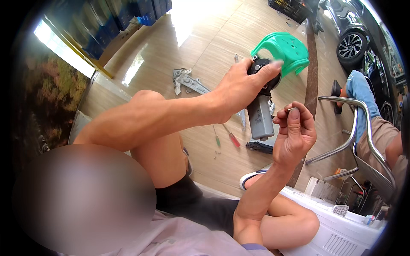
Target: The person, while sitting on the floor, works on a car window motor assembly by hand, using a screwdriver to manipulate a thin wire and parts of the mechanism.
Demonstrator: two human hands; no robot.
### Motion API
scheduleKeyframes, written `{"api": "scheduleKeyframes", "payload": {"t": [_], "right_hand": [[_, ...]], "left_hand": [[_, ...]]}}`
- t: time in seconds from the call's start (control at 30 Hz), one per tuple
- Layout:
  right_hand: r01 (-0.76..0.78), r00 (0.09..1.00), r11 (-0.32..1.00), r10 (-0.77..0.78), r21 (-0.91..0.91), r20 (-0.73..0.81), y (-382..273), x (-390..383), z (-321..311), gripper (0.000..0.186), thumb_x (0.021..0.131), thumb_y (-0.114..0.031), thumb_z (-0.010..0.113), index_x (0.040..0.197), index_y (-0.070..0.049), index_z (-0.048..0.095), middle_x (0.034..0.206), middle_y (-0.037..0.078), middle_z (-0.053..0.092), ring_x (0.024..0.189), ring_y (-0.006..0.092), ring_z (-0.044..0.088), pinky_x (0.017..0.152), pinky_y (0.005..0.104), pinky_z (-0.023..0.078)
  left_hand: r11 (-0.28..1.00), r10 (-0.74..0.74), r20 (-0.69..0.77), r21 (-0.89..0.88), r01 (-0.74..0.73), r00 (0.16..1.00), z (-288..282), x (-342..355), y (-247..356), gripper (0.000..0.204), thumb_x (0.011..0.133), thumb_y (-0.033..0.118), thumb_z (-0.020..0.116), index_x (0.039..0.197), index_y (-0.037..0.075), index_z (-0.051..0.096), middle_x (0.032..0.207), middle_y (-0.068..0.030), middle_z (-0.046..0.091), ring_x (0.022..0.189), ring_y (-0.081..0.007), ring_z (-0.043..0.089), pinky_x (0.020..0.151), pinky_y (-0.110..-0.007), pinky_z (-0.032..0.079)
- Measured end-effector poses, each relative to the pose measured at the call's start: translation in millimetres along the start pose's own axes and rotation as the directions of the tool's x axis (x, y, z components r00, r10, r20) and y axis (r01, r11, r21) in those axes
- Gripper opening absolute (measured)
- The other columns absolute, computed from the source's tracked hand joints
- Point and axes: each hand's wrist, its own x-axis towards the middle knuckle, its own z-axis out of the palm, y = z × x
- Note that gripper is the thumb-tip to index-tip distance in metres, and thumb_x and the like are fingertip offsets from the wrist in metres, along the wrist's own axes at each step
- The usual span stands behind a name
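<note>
My left hand (239, 87) grips an electric motor (261, 118) by its black housing, with the thumb laid across the top. The motor's grey metal cylinder hangs down toward me. Just right of that cylinder is my right hand (295, 134), raised with thumb and fingertips pinched on a small thin metal piece (291, 109); its exact kind is too small to make out. On the floor below lie a green-handled screwdriver (218, 140) and a red-handled screwdriver (234, 139). Beneath the motor is a black part (260, 147), partly covered.
A metal bracket mechanism (188, 81) lies on the tiles beyond my left forearm. A green plastic stool (294, 53) stands behind the motor. At the right are a metal-framed chair (361, 102), a seated person (363, 94) and a car wheel (351, 45). White plastic (331, 232) sits lower right.
</note>
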Motion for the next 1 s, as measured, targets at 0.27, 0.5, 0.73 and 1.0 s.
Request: {"api": "scheduleKeyframes", "payload": {"t": [0.27, 0.5, 0.73, 1.0], "right_hand": [[-0.006, 1.0, 0.988, 0.008, -0.156, 0.013, 1, -11, 11, 0.019, 0.092, -0.004, 0.071, 0.109, 0.004, 0.067, 0.095, 0.011, 0.071, 0.085, 0.0166, 0.068, 0.079, 0.0284, 0.054], [-0.03, 0.999, 0.967, 0.034, -0.251, 0.01, 1, -11, 10, 0.017, 0.087, 0.001, 0.075, 0.103, 0.004, 0.069, 0.096, 0.01, 0.072, 0.088, 0.0132, 0.067, 0.083, 0.0243, 0.052], [-0.012, 1.0, 0.984, 0.013, -0.176, 0.003, 9, -10, 6, 0.017, 0.086, 0.005, 0.073, 0.103, 0.003, 0.069, 0.1, 0.012, 0.072, 0.088, 0.014, 0.067, 0.083, 0.0246, 0.053], [-0.043, 0.999, 0.997, 0.043, -0.071, -0.01, 15, -9, 5, 0.017, 0.086, 0.005, 0.074, 0.101, 0.001, 0.069, 0.101, 0.012, 0.072, 0.087, 0.0124, 0.066, 0.075, 0.0216, 0.051]], "left_hand": [[0.988, 0.045, 0.017, 0.148, -0.047, 0.999, 2, 0, -9, 0.052, 0.094, 0.05, 0.065, 0.107, 0.0, 0.058, 0.092, -0.0052, 0.059, 0.081, -0.0094, 0.053, 0.068, -0.026, 0.047], [0.987, 0.053, -0.002, 0.154, -0.052, 0.999, 2, 2, -11, 0.053, 0.094, 0.05, 0.065, 0.107, -0.001, 0.058, 0.092, -0.0056, 0.059, 0.082, -0.0095, 0.053, 0.067, -0.026, 0.048], [0.984, 0.085, 0.015, 0.154, -0.087, 0.996, 3, 4, -11, 0.055, 0.094, 0.051, 0.065, 0.106, -0.002, 0.058, 0.092, -0.007, 0.059, 0.082, -0.0108, 0.053, 0.067, -0.027, 0.048], [0.984, 0.07, 0.019, 0.166, -0.073, 0.997, 4, 2, -9, 0.06, 0.092, 0.054, 0.066, 0.107, -0.003, 0.057, 0.092, -0.0088, 0.06, 0.083, -0.012, 0.054, 0.067, -0.027, 0.048]]}}
